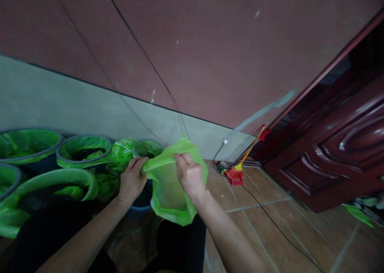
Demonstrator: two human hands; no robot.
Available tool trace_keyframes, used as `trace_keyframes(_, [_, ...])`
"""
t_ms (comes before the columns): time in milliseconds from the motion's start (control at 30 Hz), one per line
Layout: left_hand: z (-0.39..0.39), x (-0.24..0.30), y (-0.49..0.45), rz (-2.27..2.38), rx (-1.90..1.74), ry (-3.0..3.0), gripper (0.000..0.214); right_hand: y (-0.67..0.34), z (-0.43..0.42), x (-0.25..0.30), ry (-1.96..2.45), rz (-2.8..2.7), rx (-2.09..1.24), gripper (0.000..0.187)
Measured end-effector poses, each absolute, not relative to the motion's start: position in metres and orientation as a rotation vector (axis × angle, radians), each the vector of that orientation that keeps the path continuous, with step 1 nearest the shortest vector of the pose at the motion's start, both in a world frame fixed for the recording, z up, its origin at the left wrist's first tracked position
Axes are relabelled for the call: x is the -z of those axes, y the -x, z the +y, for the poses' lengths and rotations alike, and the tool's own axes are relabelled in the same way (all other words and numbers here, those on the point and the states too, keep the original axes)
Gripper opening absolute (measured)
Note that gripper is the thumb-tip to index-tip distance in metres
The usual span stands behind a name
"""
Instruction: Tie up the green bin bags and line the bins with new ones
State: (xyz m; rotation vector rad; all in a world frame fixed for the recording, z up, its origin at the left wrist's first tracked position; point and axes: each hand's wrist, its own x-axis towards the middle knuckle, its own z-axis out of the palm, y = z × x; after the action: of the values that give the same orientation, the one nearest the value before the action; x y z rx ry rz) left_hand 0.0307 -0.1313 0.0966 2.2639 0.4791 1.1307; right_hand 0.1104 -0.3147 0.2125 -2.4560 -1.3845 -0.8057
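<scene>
A thin green plastic bag (169, 191) hangs in front of me, held at its top edge by both hands. My left hand (132, 181) pinches the bag's left corner with closed fingers. My right hand (189, 175) grips the upper right part, fingers curled over the plastic. The bag hangs above a small bin (147, 148) lined in green and a dark object at my knees.
Several bins lined with green bags (84, 149) stand along the wall at the left. A red and yellow broom (240, 167) leans by the dark red door (339, 145). A black cable (270, 219) runs across the tiled floor.
</scene>
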Motion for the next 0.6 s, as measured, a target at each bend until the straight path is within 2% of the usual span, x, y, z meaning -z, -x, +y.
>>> trace_keyframes(267, [-0.101,-0.071,-0.029,0.802,-0.874,-2.436,0.037,-0.122,-0.354,-0.228,2.280,-1.105,0.950,0.037])
trace_keyframes(600, [-0.062,-0.076,-0.016,1.079,-0.761,-2.359,0.043,-0.144,-0.409,-0.204,2.420,-0.892,0.940,0.031])
